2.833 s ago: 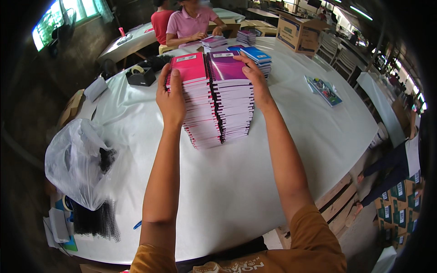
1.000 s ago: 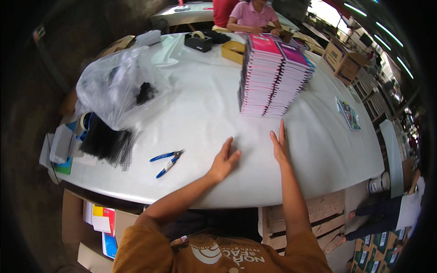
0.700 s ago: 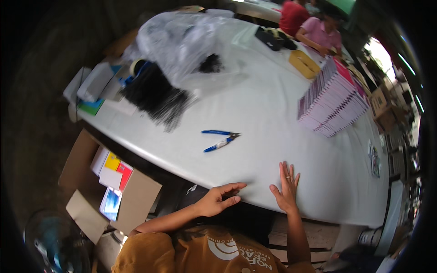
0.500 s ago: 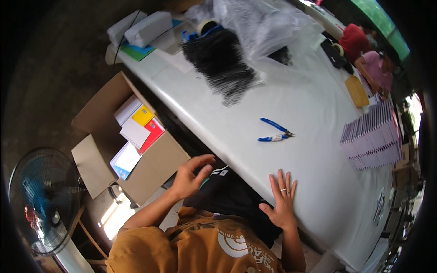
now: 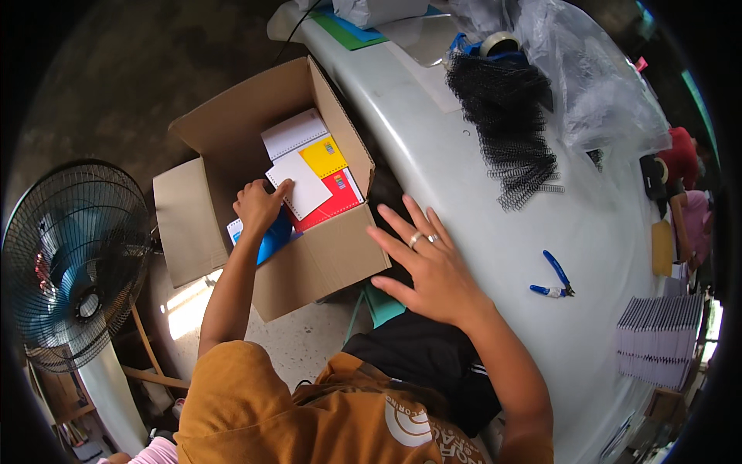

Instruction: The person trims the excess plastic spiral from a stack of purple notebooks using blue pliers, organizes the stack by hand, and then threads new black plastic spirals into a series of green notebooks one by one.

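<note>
My left hand [image 5: 259,207] reaches into an open cardboard box [image 5: 309,271] on the left. Its fingers curl down at the blue notebook [image 5: 277,238], and the thumb lies by the corner of a white spiral-holed notebook [image 5: 303,189]. The fingertips are hidden, so what they grip cannot be made out. Beside these lie a red notebook [image 5: 334,205], a yellow one [image 5: 325,157] and a white-paged one [image 5: 292,133]. My right hand [image 5: 433,271], with rings on it, is open with fingers spread, between the box's near right corner and the table edge. It holds nothing.
Blue-handled cutters [image 5: 555,280] lie on the white-covered table [image 5: 433,162]. Farther back are black spiral binding coils [image 5: 502,116], a tape dispenser [image 5: 495,46] and clear plastic [image 5: 595,85]. Stacked notebooks [image 5: 657,340] and co-workers [image 5: 684,166] are at right. A fan [image 5: 77,263] stands left.
My view has turned toward the box. My left hand has gone from beside the box into it, onto the notebooks. My right hand has left the tabletop and moved left toward the box.
</note>
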`<state>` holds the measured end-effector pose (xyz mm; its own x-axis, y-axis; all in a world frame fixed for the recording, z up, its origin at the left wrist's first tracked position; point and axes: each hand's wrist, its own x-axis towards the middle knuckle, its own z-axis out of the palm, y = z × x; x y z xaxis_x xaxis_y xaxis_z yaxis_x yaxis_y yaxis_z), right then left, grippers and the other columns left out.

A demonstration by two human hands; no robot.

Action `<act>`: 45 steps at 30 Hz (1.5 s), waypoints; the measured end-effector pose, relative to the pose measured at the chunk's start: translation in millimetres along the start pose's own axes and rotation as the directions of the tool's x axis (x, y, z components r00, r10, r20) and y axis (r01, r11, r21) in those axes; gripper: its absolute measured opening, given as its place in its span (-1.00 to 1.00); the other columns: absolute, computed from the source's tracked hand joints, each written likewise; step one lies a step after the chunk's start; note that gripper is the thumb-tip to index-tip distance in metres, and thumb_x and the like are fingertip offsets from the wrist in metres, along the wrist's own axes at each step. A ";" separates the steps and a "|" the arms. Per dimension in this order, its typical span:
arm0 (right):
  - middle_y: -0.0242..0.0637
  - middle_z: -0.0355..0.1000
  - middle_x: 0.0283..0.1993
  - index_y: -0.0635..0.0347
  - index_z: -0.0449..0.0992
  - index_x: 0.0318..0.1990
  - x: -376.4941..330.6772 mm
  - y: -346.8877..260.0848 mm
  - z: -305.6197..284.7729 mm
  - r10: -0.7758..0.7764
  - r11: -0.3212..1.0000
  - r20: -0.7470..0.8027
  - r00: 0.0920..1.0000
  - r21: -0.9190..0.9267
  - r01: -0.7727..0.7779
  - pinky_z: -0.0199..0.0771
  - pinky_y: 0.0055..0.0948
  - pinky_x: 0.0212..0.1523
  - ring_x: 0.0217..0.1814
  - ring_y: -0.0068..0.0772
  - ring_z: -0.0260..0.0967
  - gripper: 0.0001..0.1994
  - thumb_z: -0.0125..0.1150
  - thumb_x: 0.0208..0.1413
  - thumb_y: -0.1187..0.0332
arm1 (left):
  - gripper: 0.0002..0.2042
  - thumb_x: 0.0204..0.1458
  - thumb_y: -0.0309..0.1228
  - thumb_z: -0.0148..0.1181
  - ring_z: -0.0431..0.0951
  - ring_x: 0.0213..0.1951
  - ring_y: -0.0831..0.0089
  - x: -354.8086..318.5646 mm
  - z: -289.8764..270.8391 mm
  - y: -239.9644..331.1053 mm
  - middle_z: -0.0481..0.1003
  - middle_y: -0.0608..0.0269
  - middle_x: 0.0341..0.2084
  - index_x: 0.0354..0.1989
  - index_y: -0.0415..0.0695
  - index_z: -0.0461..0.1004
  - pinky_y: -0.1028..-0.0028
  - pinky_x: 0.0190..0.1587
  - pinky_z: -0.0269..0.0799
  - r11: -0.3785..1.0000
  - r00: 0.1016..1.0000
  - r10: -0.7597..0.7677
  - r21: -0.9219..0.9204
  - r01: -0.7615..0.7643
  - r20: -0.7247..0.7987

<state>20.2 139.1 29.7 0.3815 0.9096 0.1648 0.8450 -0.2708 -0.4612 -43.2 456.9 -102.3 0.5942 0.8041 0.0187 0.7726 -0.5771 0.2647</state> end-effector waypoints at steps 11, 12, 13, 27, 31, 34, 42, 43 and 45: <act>-0.04 0.38 0.02 0.03 0.19 0.24 95.0 62.5 42.4 0.008 0.952 -0.082 0.997 -0.303 -0.033 -0.34 0.04 0.35 0.33 -0.02 0.03 -0.39 0.15 0.02 0.14 | -0.83 0.00 -0.45 0.19 0.56 -0.32 0.40 35.7 -23.9 12.6 0.56 0.14 -0.36 -0.23 -0.20 0.52 0.50 -0.20 0.41 0.575 0.929 -0.032 -0.767 -0.284 -0.368; -0.05 0.41 -0.02 0.04 0.19 0.24 95.9 61.9 38.7 0.026 0.960 -0.073 0.997 -0.277 -0.045 -0.33 0.03 0.35 0.32 -0.03 0.06 -0.39 0.15 0.02 0.14 | -0.84 0.01 -0.47 0.17 0.56 -0.30 0.37 40.7 -34.9 26.8 0.56 0.13 -0.34 -0.22 -0.17 0.53 0.48 -0.20 0.42 0.657 0.857 0.062 -0.625 -0.421 -0.512; -0.05 0.43 -0.05 0.04 0.19 0.24 96.6 61.8 36.9 0.045 0.966 -0.065 0.997 -0.253 -0.060 -0.32 0.03 0.35 0.30 -0.04 0.09 -0.39 0.16 0.02 0.14 | -0.84 0.02 -0.49 0.15 0.57 -0.27 0.33 47.0 -42.1 40.5 0.56 0.12 -0.31 -0.21 -0.15 0.53 0.46 -0.19 0.42 0.711 0.758 0.174 -0.453 -0.538 -0.629; -0.09 0.43 -0.04 0.07 0.22 0.22 92.6 65.2 39.1 0.012 0.974 -0.139 0.990 -0.224 -0.043 -0.26 0.00 0.35 0.24 -0.08 0.17 -0.40 0.18 -0.01 0.17 | -0.67 0.06 -0.28 0.09 0.38 0.05 0.08 66.8 -15.3 38.4 0.41 0.04 0.00 -0.02 -0.14 0.43 0.28 0.08 0.30 0.848 0.844 0.474 -0.130 -0.514 -0.250; -0.08 0.45 -0.08 0.03 0.19 0.23 91.0 63.3 37.6 0.034 0.968 -0.114 0.993 -0.244 -0.061 -0.29 -0.01 0.35 0.23 -0.10 0.20 -0.40 0.17 0.01 0.17 | -0.46 -0.08 -0.21 0.27 0.39 0.05 0.03 39.4 -58.7 -23.2 0.37 -0.07 0.03 0.10 -0.13 0.33 0.28 0.10 0.29 0.918 0.930 0.366 -0.176 -0.357 0.023; -0.08 0.46 -0.10 0.01 0.16 0.25 91.5 62.2 38.7 0.026 0.963 -0.103 0.994 -0.265 -0.053 -0.30 -0.03 0.36 0.21 -0.10 0.22 -0.39 0.16 0.02 0.16 | -0.26 -0.24 -0.16 0.40 0.40 0.05 0.03 8.2 -63.4 -60.6 0.32 -0.15 0.07 0.16 -0.14 0.25 0.28 0.12 0.29 0.905 0.874 0.425 -0.145 -0.400 0.236; -0.03 0.47 -0.22 -0.07 0.13 0.27 87.2 65.1 44.3 -0.017 0.967 -0.152 0.988 -0.254 -0.022 -0.24 -0.03 0.34 0.15 -0.08 0.26 -0.35 0.20 -0.02 0.19 | -0.15 -0.49 -0.20 0.54 0.45 0.00 0.12 12.4 -58.0 -65.4 0.43 -0.07 -0.05 0.11 -0.19 0.32 0.33 0.08 0.35 0.990 0.751 0.136 -0.123 -0.074 0.646; -0.04 0.47 -0.21 -0.07 0.13 0.27 87.0 65.7 45.2 -0.025 0.969 -0.156 0.987 -0.247 -0.014 -0.24 -0.03 0.34 0.15 -0.09 0.27 -0.35 0.20 -0.02 0.19 | -0.16 -0.49 -0.20 0.55 0.45 -0.01 0.12 16.5 -58.4 -64.8 0.44 -0.05 -0.06 0.10 -0.18 0.33 0.33 0.08 0.35 0.990 0.743 0.141 -0.106 -0.094 0.655; -0.05 0.47 -0.20 -0.07 0.12 0.27 86.2 66.1 45.3 -0.031 0.968 -0.155 0.987 -0.251 -0.009 -0.23 -0.04 0.35 0.15 -0.11 0.27 -0.34 0.20 -0.02 0.20 | -0.09 -0.48 -0.21 0.55 0.39 0.06 0.17 21.3 -56.0 -62.2 0.41 -0.01 -0.01 0.17 -0.16 0.24 0.31 0.14 0.27 0.990 0.665 0.140 -0.120 -0.077 0.734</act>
<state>92.0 213.8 -26.1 0.4087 0.8576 0.3124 0.9085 -0.3494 -0.2292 -91.1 517.9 -64.4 0.6676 0.3486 -0.6579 0.6921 -0.6162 0.3759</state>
